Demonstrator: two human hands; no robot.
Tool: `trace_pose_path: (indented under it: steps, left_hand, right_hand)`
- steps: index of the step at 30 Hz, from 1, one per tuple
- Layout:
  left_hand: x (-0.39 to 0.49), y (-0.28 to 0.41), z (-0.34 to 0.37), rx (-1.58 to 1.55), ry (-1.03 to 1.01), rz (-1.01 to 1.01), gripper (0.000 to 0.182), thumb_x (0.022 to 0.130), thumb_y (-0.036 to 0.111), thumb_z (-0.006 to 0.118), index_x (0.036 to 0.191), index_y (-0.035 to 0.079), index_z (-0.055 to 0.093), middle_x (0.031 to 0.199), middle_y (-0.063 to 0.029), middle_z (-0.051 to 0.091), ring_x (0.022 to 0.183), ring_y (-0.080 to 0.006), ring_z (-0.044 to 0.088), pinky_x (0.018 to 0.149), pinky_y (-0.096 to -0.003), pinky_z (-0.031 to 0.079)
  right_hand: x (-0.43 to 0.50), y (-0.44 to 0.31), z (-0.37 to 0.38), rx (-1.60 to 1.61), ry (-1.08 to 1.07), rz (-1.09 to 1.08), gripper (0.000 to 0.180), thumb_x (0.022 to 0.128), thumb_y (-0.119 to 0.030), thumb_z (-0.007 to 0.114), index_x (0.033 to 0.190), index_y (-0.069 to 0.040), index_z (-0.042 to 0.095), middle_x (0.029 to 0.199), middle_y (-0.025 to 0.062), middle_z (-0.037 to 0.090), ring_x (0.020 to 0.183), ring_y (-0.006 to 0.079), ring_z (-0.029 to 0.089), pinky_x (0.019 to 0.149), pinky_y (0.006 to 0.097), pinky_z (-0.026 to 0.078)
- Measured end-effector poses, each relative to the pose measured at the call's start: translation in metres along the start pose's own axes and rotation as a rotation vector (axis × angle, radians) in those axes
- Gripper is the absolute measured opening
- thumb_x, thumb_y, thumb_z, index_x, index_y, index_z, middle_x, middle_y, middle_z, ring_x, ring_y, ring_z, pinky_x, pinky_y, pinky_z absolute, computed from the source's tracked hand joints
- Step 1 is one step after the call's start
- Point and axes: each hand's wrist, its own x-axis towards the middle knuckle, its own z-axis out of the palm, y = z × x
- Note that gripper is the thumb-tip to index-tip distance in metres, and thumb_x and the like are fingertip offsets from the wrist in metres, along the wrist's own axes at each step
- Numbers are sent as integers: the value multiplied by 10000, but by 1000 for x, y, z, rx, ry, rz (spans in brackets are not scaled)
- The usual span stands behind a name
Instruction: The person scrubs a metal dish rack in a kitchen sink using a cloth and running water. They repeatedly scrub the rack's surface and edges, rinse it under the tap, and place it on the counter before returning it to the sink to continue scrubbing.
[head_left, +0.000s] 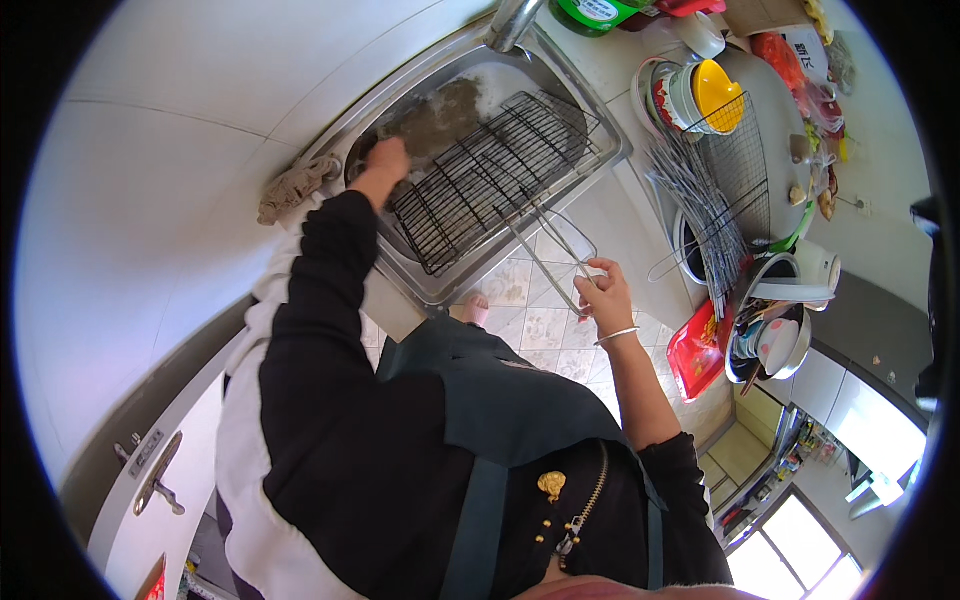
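A black wire grill rack (487, 176) lies slanted across a stainless steel sink (442, 294), partly over cloudy, foamy water (442, 120). Its long wire handle (541, 266) sticks out past the near rim. The fingers of my right hand (606, 292) are closed on the end of this handle; a bracelet circles the wrist. My left hand (388, 161) is low inside the sink's left end, beside the rack, its fingers curled downward. Whether it holds anything is hidden. Over the sink's far rim reaches a metal faucet (512, 26).
A crumpled rag (296, 191) lies at the sink's left corner. To the right stand stacked bowls (686, 94), a second wire rack (742, 169), a bundle of metal skewers (705, 210), a red tray (697, 352) and a metal basin with dishes (799, 352). A green bottle (589, 15) stands behind.
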Motion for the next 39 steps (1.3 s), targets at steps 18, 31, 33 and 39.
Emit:
trace_pose_path:
  steps: [18,31,33,39]
  left_hand:
    - [-14,7,14,194,-85,446,258,796,189,615,981,9,615,998,-227,610,975,-382,573,824,-462,466]
    - [-74,126,29,-344,33,1087,196,798,101,585,988,51,586,958,-160,557,933,-346,554,799,-401,465]
    - [-43,112,23,-177,234,1024,212,765,42,575,976,56,571,929,-148,537,912,-344,552,781,-401,469]
    - [61,103,30,150,164,275,159,807,125,547,925,39,611,1071,-179,589,959,-353,581,807,-433,496]
  right_hand:
    - [13,-4,6,-98,13,59,361,838,-284,649,589,-56,521,488,-22,409,395,84,404,367,250,358]
    - [23,4,5,-230,20,27,350,843,-299,639,626,-35,565,498,-33,391,407,73,399,375,238,333]
    - [20,4,5,-235,31,23,361,843,-309,639,629,-27,569,495,-22,407,402,84,399,381,248,335]
    - [17,-1,6,-157,27,95,400,844,-317,640,604,-11,546,496,-8,416,397,93,408,387,267,350]
